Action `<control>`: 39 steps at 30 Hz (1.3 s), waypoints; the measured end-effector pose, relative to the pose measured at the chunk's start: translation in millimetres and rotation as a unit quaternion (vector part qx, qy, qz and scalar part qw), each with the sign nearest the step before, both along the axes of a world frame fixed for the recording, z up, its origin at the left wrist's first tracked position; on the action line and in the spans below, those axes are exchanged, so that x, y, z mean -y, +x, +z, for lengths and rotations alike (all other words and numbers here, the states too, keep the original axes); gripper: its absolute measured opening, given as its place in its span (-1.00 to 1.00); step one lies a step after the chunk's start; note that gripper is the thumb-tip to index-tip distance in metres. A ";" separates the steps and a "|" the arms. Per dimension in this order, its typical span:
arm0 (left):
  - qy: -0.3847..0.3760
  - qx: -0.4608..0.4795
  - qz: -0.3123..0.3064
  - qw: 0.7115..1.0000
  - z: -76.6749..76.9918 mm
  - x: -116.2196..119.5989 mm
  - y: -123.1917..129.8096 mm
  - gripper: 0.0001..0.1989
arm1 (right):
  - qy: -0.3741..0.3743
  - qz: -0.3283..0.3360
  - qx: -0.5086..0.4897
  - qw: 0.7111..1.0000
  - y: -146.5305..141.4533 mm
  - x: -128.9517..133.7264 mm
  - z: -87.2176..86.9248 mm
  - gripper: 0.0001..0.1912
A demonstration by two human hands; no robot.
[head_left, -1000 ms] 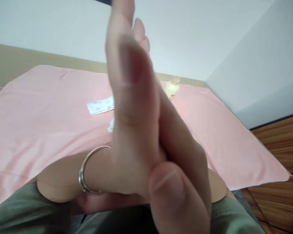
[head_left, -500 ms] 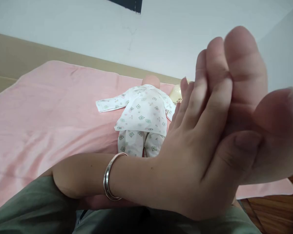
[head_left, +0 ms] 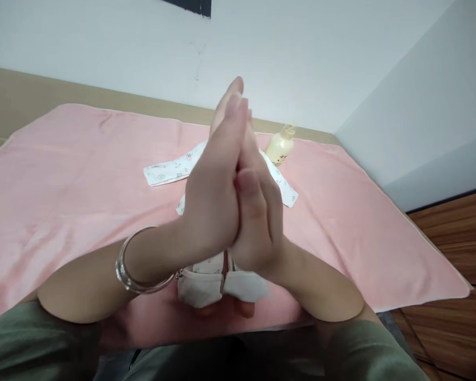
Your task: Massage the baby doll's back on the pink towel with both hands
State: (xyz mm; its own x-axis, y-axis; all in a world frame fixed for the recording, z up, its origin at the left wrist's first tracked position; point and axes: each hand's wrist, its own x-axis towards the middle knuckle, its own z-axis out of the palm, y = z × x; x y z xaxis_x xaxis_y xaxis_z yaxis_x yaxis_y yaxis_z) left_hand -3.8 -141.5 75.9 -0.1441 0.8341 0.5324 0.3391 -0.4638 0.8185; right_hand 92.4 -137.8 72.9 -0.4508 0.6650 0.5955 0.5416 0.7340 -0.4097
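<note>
Palm to palm, my left hand [head_left: 210, 198] and my right hand [head_left: 259, 230] are pressed together in front of me, fingers stretched out and pointing up and away. Neither one shows any object in it. Behind and below them a doll lies on its back in a white printed top [head_left: 172, 168] and white trousers [head_left: 200, 288]. Its head and most of its body are hidden by my hands. The doll's arms spread to both sides, and its feet [head_left: 245, 308] point toward me. A silvery bangle [head_left: 121, 270] circles my left wrist.
A pink blanket [head_left: 83, 169] covers the surface under the doll. Beside the doll's arm on the right stands a pale yellow pump bottle [head_left: 280, 147]. A white wall [head_left: 301, 58] rises behind, and brown wooden panelling [head_left: 456, 227] is at the right.
My hands have moved from close to the camera on the right to the middle, farther away. They are now upright, palm against palm; the bottle and the doll's other sleeve have come into view.
</note>
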 end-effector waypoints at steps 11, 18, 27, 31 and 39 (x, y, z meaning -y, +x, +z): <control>-0.069 0.016 0.041 0.997 -106.6 -157.4 -16.9 -0.39 | -0.138 -0.139 0.121 0.973 -1.3 -116.2 -72.7 -0.32; -0.020 -0.085 0.033 0.996 -131.9 -163.6 -19.2 -0.50 | -0.145 -0.087 0.146 0.975 13.5 -142.1 -90.6 -0.37; -0.017 -0.102 0.047 0.994 -142.9 -169.2 -25.2 -0.59 | -0.189 -0.192 0.108 0.957 33.2 -161.5 -95.6 -0.24; 0.000 -0.065 0.031 0.997 -146.8 -167.3 -27.0 -0.58 | -0.175 -0.192 0.154 0.954 7.0 -132.6 -86.9 -0.29; -0.026 -0.040 0.018 0.999 -150.1 -172.0 -28.5 -0.53 | -0.188 -0.097 0.135 0.968 34.0 -162.3 -86.9 -0.35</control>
State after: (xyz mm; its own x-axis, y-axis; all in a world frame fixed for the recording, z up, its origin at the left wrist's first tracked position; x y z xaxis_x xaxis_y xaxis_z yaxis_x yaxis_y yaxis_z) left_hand -32.3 30.5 -74.2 -0.1336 0.8554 0.5004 0.4207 -0.4082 0.8102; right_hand 126.4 24.5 -14.1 -0.4008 0.8997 0.1732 0.7793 0.4341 -0.4519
